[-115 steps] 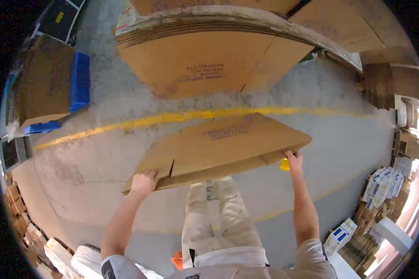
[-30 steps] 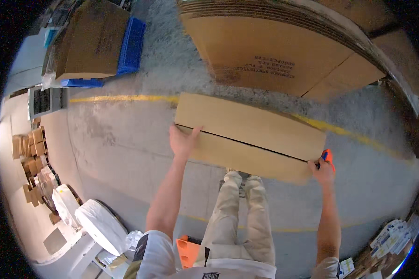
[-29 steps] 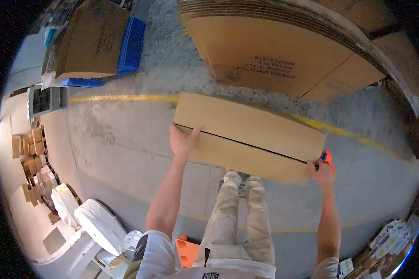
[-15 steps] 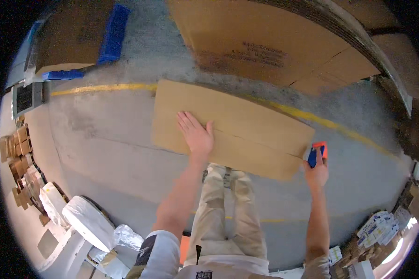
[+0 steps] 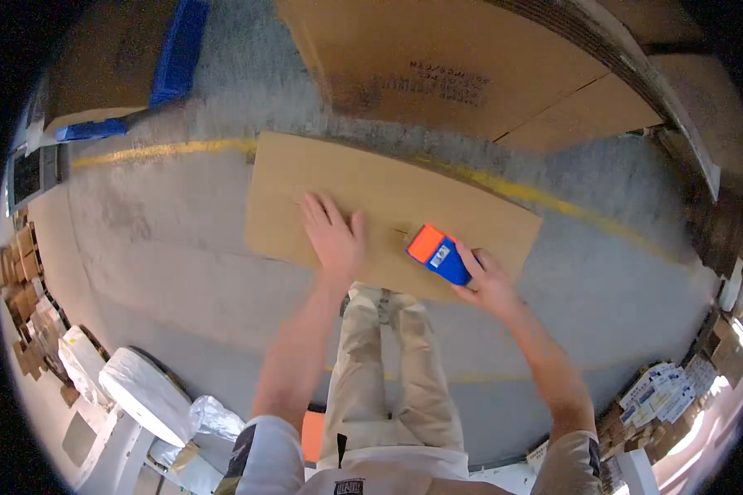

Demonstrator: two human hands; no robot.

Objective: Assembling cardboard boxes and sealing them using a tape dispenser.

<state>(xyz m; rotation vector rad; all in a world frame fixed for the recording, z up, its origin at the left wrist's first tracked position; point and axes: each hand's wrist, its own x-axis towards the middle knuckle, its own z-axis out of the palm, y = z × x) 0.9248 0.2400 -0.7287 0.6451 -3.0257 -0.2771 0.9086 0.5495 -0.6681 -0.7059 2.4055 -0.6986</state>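
A closed brown cardboard box [image 5: 487, 223] lies lengthwise in front of my legs, a lengthwise seam running along its top. My left hand [image 5: 336, 239] rests flat on the box, left of the middle, with its fingers stretched out. In my right hand [image 5: 487, 282] is an orange and blue hand-held tape dispenser [image 5: 437, 254]. Its orange end is over the box top, near the seam and just right of my left hand. Whether clear tape lies on the cardboard behind it cannot be made out.
A large brown carton [image 5: 462, 74] stands beyond the box, and another carton with blue edging [image 5: 173, 58] is at the far left. A yellow line [image 5: 570, 206] crosses the grey floor. White-wrapped items [image 5: 144, 392] lie at lower left; stacked cardboard lines both sides.
My right hand has moved the tape dispenser left from the box's right end to near its middle. My left hand stays on the box. The whole view has shifted slightly.
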